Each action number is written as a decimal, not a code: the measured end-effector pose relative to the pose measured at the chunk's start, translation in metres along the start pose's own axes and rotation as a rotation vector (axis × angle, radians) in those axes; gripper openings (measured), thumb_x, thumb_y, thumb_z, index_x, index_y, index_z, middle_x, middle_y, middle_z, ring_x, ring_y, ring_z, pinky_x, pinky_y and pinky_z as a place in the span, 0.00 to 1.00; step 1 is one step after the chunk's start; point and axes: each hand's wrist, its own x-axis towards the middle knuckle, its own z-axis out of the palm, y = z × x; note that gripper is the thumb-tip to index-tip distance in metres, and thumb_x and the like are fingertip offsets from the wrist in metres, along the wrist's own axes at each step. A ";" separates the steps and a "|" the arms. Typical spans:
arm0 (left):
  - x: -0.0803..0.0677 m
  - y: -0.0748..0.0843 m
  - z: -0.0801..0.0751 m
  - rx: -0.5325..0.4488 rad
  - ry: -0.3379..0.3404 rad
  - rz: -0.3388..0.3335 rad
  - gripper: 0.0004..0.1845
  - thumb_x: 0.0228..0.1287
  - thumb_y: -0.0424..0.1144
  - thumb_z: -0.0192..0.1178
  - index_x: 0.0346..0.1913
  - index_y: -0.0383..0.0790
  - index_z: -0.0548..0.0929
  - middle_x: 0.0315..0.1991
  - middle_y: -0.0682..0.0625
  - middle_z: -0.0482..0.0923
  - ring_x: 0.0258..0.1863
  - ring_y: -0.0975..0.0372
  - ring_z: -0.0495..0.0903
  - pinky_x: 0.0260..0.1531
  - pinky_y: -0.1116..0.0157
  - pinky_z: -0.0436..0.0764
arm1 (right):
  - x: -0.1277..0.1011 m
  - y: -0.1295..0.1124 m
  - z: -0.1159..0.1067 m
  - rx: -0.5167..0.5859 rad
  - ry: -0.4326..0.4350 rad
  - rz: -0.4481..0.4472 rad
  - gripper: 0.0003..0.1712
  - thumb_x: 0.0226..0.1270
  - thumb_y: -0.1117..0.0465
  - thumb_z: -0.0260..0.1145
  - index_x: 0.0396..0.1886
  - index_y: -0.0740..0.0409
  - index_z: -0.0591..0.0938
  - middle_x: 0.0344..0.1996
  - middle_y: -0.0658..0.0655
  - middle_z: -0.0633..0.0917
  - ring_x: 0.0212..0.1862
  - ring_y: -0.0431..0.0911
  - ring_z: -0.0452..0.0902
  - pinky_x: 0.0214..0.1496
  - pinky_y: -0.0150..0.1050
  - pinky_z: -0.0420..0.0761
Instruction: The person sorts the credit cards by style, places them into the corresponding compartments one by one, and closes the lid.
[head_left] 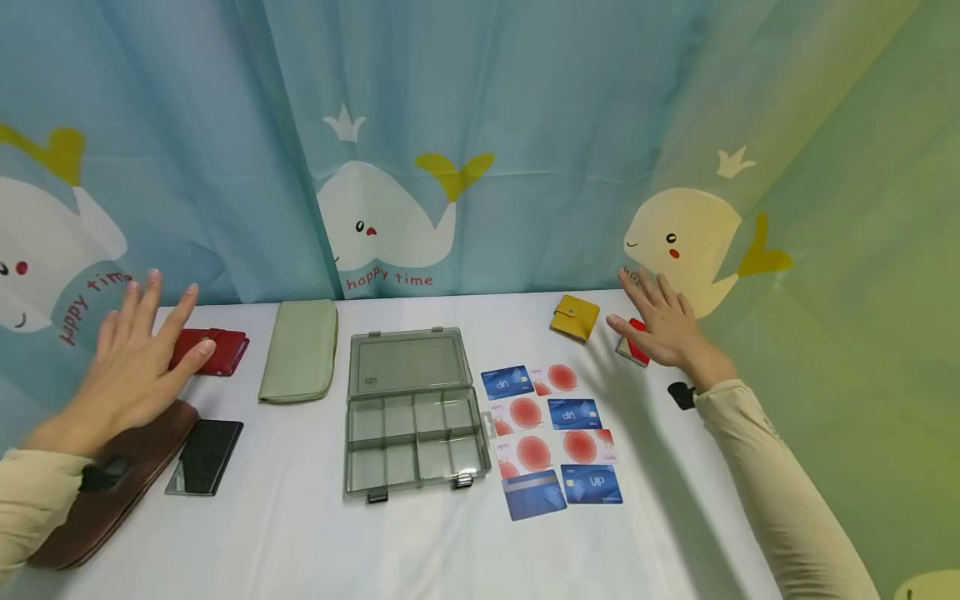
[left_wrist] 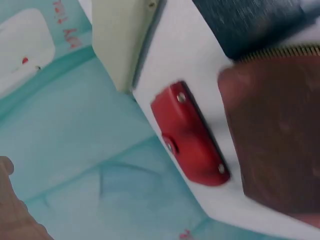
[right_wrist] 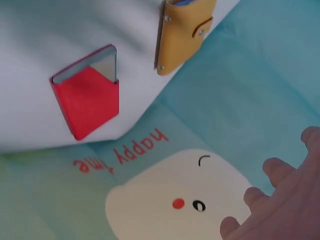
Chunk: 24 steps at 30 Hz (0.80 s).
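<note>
My left hand [head_left: 135, 358] hovers with spread, straight fingers over the left side of the table, holding nothing. Partly behind it lies a red snap wallet [head_left: 228, 353], also seen in the left wrist view. A brown zip pouch [head_left: 150, 467] and a black phone [head_left: 206, 458] are below that hand. My right hand [head_left: 667, 329], fingers likewise extended and holding nothing, is raised at the right. Nearest to it is a red card sleeve [right_wrist: 92, 100], partly covered by the hand in the head view. A yellow snap card holder [head_left: 575, 318] lies just left of it.
In the middle sits a clear grey compartment box [head_left: 408, 362], lid opened back. A pale green zip wallet [head_left: 300, 350] lies left of it. Several blue cards [head_left: 592, 485] and red-and-white cards [head_left: 534, 454] are laid out in two columns to its right. A whale-print curtain [head_left: 525, 233] hangs behind the table.
</note>
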 end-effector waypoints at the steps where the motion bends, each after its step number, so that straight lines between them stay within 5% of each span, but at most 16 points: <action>1: 0.000 0.003 0.002 -0.010 0.006 0.011 0.43 0.82 0.57 0.48 0.88 0.51 0.40 0.86 0.42 0.20 0.85 0.41 0.20 0.76 0.33 0.23 | 0.000 -0.001 0.002 0.000 -0.002 -0.004 0.50 0.82 0.33 0.51 0.89 0.45 0.42 0.87 0.67 0.41 0.85 0.71 0.28 0.78 0.76 0.33; 8: -0.006 0.020 0.016 -0.035 0.028 0.088 0.42 0.82 0.56 0.50 0.88 0.49 0.44 0.87 0.40 0.25 0.85 0.39 0.24 0.77 0.33 0.25 | 0.001 -0.003 0.009 0.023 0.016 -0.040 0.51 0.79 0.39 0.60 0.89 0.46 0.45 0.86 0.67 0.45 0.85 0.72 0.34 0.77 0.78 0.39; 17: -0.018 0.055 0.040 -0.174 0.166 0.222 0.38 0.78 0.51 0.59 0.85 0.46 0.61 0.88 0.39 0.40 0.86 0.39 0.35 0.76 0.28 0.38 | 0.002 -0.001 0.024 0.116 0.059 -0.152 0.54 0.72 0.48 0.73 0.89 0.47 0.53 0.84 0.68 0.56 0.82 0.72 0.49 0.77 0.76 0.51; 24: -0.030 0.087 0.059 -0.255 0.255 0.263 0.34 0.70 0.41 0.67 0.75 0.32 0.73 0.76 0.28 0.62 0.74 0.33 0.59 0.65 0.31 0.61 | 0.010 -0.014 0.045 0.217 0.018 -0.187 0.55 0.69 0.48 0.76 0.88 0.49 0.56 0.82 0.66 0.63 0.80 0.69 0.58 0.78 0.72 0.56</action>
